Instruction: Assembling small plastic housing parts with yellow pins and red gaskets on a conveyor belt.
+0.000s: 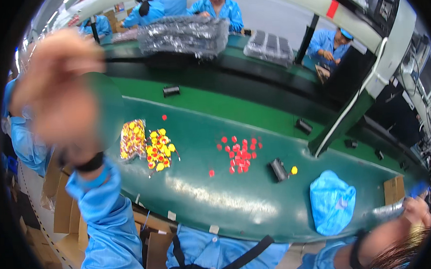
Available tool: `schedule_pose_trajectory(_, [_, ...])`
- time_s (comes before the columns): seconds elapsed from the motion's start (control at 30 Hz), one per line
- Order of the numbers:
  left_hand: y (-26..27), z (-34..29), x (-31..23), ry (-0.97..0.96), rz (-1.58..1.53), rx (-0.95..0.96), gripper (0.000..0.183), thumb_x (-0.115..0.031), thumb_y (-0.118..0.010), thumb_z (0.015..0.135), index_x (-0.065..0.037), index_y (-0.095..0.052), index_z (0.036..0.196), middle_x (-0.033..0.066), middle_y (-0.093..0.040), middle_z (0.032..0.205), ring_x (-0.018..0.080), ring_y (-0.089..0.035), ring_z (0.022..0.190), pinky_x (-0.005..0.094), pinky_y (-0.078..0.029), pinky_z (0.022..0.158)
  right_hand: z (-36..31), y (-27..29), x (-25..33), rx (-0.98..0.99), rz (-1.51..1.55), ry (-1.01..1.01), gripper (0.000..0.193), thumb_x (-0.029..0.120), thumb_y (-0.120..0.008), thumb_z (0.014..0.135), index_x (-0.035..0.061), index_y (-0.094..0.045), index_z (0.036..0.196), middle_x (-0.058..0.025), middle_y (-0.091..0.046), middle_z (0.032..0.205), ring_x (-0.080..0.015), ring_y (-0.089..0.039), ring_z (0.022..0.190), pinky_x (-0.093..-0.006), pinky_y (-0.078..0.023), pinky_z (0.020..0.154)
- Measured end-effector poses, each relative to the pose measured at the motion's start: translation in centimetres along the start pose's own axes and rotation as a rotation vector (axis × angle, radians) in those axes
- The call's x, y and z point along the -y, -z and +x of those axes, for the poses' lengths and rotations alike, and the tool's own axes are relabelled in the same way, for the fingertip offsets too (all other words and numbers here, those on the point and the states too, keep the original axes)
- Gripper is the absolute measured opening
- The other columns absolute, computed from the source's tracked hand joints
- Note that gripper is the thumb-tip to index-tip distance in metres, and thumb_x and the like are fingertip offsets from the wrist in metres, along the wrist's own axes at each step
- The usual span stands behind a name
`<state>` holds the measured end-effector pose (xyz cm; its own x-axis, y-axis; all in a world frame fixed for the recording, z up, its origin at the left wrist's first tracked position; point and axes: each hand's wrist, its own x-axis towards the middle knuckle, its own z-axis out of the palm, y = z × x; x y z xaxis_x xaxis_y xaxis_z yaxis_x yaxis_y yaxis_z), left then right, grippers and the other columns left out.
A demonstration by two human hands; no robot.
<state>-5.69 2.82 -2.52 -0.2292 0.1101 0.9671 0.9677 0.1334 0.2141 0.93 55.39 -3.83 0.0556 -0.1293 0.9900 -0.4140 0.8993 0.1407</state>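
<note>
My left hand point(62, 88) is raised close in front of me at the left, large and smeared by motion, so its fingers cannot be made out. At the lower right, my right hand point(414, 215) is lifted with bent fingers; what they hold, if anything, is hidden. Neither hand touches the parts on the green table point(201, 135). Lying there are a clear bag point(133, 139) of yellow and red pieces, a loose pile of yellow round pieces point(159, 150) with thin leads, and scattered small red pieces point(240, 155). A black, roughly cylindrical part point(278, 170) lies beside one yellow piece point(294, 170).
A crumpled blue cloth point(332, 202) and a small cardboard box point(394, 190) are on the table's right. Beyond, black parts point(171, 90) sit on a green strip. A slanted post point(342, 121) rises at right. Co-workers point(217, 9) and plastic-wrapped trays point(185, 37) are behind.
</note>
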Motion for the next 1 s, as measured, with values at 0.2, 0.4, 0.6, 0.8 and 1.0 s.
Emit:
schedule_pose_trajectory(0.2, [0.8,-11.7,23.1,0.806,0.921,0.135,0.015,-0.012,-0.061,0.075,-0.001,-0.063,0.085,0.0170,-0.067,0.076,0.0351,-0.066,0.073,0.0426,-0.053,0.068,-17.0,-16.7,-0.5,0.465,0.590,-0.994,0.011,-0.005,-0.056,0.078,-0.0022,-0.064,0.086,-0.0044,-0.058,0.076,-0.0126,-0.058,0.065,-0.0259,-0.048,0.059])
schedule_pose_trajectory(0.4, [2.6,-19.6,28.2,1.208,1.177,0.546,0.041,-0.009,-0.056,0.080,-0.006,-0.054,0.121,0.0201,-0.060,0.122,0.0406,-0.054,0.119,0.0541,-0.047,0.095,-25.8,-19.7,-0.7,0.659,0.266,-0.982,0.011,-0.004,-0.054,0.079,-0.0040,-0.064,0.085,-0.0068,-0.061,0.071,-0.0132,-0.059,0.061,-0.0277,-0.048,0.054])
schedule_pose_trajectory(0.6, [-0.8,-16.6,27.5,0.939,1.088,0.092,0.013,-0.010,-0.054,0.085,-0.001,-0.063,0.086,0.0260,-0.065,0.083,0.0450,-0.064,0.084,0.0535,-0.051,0.075,-24.5,-20.3,0.3,0.699,0.269,-0.961,0.012,-0.003,-0.056,0.079,-0.0041,-0.064,0.088,-0.0100,-0.062,0.069,-0.0173,-0.060,0.063,-0.0313,-0.048,0.059])
schedule_pose_trajectory(0.8, [-13.0,-13.6,16.3,0.890,0.439,0.253,0.015,-0.013,-0.054,0.086,-0.001,-0.062,0.089,0.0235,-0.063,0.079,0.0430,-0.062,0.078,0.0509,-0.049,0.070,-23.4,-18.8,-0.1,0.655,0.329,-0.951,0.011,-0.001,-0.057,0.081,-0.0030,-0.065,0.089,-0.0088,-0.063,0.069,-0.0159,-0.061,0.063,-0.0304,-0.049,0.060])
schedule_pose_trajectory(1.0, [-14.1,-18.5,14.7,0.540,0.799,0.503,0.022,-0.002,-0.060,0.075,0.000,-0.062,0.097,0.0165,-0.062,0.085,0.0375,-0.061,0.085,0.0456,-0.048,0.080,-24.2,-19.3,1.4,0.697,0.343,-0.996,0.010,0.000,-0.057,0.081,-0.0033,-0.064,0.087,-0.0077,-0.062,0.067,-0.0151,-0.060,0.061,-0.0295,-0.049,0.059])
